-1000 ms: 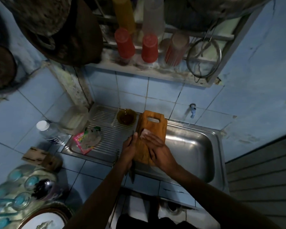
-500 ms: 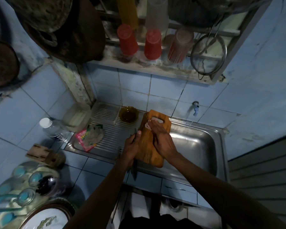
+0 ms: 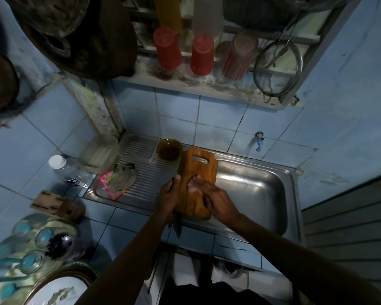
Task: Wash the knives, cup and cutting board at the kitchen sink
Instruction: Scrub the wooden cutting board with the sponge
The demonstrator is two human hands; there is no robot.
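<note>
Head view, looking down: the wooden cutting board (image 3: pixel 197 183) stands tilted over the left end of the steel sink (image 3: pixel 251 192), its handle slot at the far end and its near edge at the sink's front rim. The left hand (image 3: pixel 168 198) grips the board's left edge, thumb on the face, and a dark knife (image 3: pixel 178 225) sticks down from under that hand past the counter edge; how the knife is held is hidden by the hand and wrist. The right hand (image 3: pixel 213 198) lies flat on the board's face with fingers spread, a patch of pale suds (image 3: pixel 194 187) just under the fingertips. Whether it holds a sponge cannot be made out in the dim light.

A small blue tap (image 3: pixel 260 143) on the tiled wall drips toward the basin's far rim. On the ridged drainboard (image 3: pixel 141 170) left of the board sit an amber glass bowl (image 3: pixel 169 149), touching or nearly touching the board's top corner, and a crumpled pink-and-green packet (image 3: pixel 117 180). A clear bottle (image 3: pixel 67 170) and a wooden knife block (image 3: pixel 53 204) stand on the tiled counter, well apart from the hands. The right half of the basin is bare steel. The glasses at the lower left are blurred and cut by the frame edge. The shelf above holds upturned red cups (image 3: pixel 201 55) and a wire strainer (image 3: pixel 277 69).
</note>
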